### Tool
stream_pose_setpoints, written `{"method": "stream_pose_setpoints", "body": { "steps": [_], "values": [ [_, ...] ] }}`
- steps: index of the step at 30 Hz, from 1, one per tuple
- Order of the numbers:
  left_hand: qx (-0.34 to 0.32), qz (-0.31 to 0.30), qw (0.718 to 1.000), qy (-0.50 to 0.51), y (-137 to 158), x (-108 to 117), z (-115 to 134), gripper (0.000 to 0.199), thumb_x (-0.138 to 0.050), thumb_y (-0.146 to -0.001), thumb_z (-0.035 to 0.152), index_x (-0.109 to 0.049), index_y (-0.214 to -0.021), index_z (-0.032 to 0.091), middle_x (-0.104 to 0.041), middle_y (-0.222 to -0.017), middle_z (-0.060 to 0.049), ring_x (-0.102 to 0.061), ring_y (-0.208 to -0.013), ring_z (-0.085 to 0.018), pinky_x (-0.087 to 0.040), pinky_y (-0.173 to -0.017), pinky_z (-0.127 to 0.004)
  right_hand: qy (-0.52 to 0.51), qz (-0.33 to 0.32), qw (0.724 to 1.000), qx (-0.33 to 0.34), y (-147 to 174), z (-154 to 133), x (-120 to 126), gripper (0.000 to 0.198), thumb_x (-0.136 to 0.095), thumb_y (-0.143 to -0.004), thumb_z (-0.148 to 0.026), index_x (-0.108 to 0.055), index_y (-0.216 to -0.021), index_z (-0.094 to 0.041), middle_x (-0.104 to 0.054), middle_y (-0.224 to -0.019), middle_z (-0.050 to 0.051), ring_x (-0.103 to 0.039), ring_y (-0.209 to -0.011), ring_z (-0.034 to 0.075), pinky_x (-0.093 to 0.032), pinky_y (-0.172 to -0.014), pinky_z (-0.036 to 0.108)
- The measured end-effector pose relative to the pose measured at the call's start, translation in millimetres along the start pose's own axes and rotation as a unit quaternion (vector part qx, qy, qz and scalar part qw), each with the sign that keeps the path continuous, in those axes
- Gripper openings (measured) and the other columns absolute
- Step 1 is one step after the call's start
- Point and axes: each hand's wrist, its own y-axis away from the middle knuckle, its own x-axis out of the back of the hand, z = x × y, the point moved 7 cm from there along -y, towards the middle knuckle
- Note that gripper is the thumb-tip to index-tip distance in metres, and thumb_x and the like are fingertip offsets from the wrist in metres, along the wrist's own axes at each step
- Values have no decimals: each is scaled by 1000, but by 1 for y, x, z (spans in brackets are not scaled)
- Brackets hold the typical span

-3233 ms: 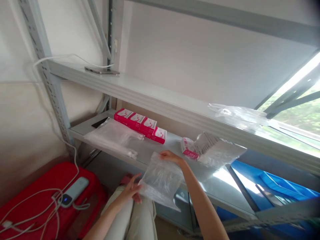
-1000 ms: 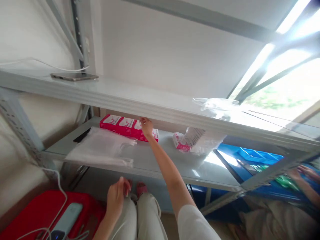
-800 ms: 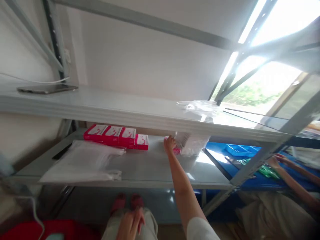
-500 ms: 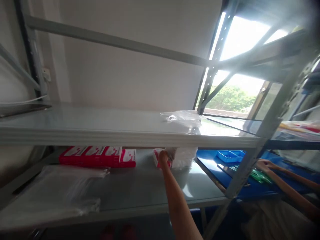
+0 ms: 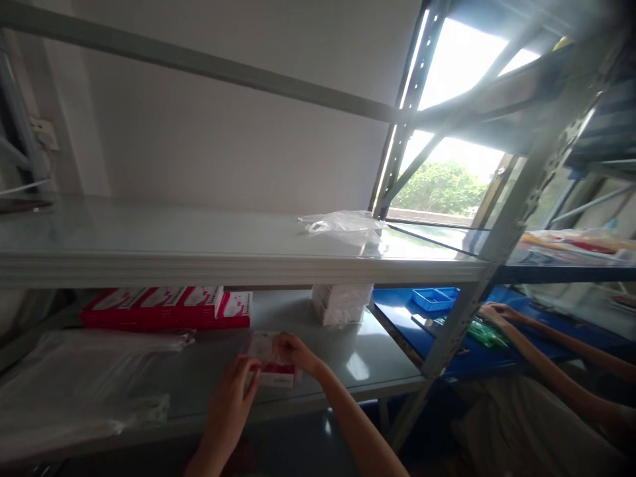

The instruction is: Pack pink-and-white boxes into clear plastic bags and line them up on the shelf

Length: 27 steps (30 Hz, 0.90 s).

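A small red and white box (image 5: 276, 379) lies low over the front of the lower shelf, between my two hands. My left hand (image 5: 232, 391) is at its left end, thumb and fingers closed on the edge. The fingers of my right hand (image 5: 294, 351) are curled in against the top at its right side; their tips are partly hidden. Behind, to the left, a row of several similar red and white boxes (image 5: 163, 318) sits on the same shelf. A white box stack wrapped in clear plastic (image 5: 342, 306) stands further back to the right.
Flat clear plastic bags (image 5: 94, 377) cover the left of the lower shelf (image 5: 342, 384). Overhead, the upper shelf (image 5: 199, 268) bears a crumpled clear bag (image 5: 342, 225). A metal post (image 5: 462, 305) rises at right; beyond it a co-worker's hands (image 5: 497, 313) work near a blue tray (image 5: 432, 299).
My right hand has drawn the small box from beside the wrapped stack toward me, to the front left. My left hand has come into view at the box. The view has shifted slightly right.
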Motion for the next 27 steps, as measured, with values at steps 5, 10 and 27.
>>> {"method": "stream_pose_setpoints", "body": {
  "steps": [5, 10, 27],
  "values": [
    [-19, -73, 980, -183, -37, -18, 2, 24, -49, -77, 10, -63, -93, 19, -67, -106, -9, -61, -104, -24, -47, -89, -37, -115, -7, 993, -29, 17, -21, -21, 20, -63, -69, -19, -64, -89, -20, -63, -80, 0, -56, -73, 14, -46, -70, 27],
    [33, 4, 989, -142, -27, 17, -28, 16, -51, -83, 29, -56, -69, 21, -67, -97, -5, -62, -94, -23, -47, -85, -35, -51, 100, 993, -47, 36, -5, 10, 15, -71, -65, -32, -65, -75, -21, -60, -72, 1, -53, -68, 17, -44, -68, 31],
    [-237, -138, 923, -269, 10, -13, 26, 26, -43, -87, 4, -60, -100, 18, -64, -102, -8, -60, -100, -23, -48, -87, -38, 375, 81, 922, 51, 65, -86, -37, 31, -45, -87, -13, -55, -116, -21, -61, -110, 10, -55, -100, 24, -43, -86, 37]
  ]
}}
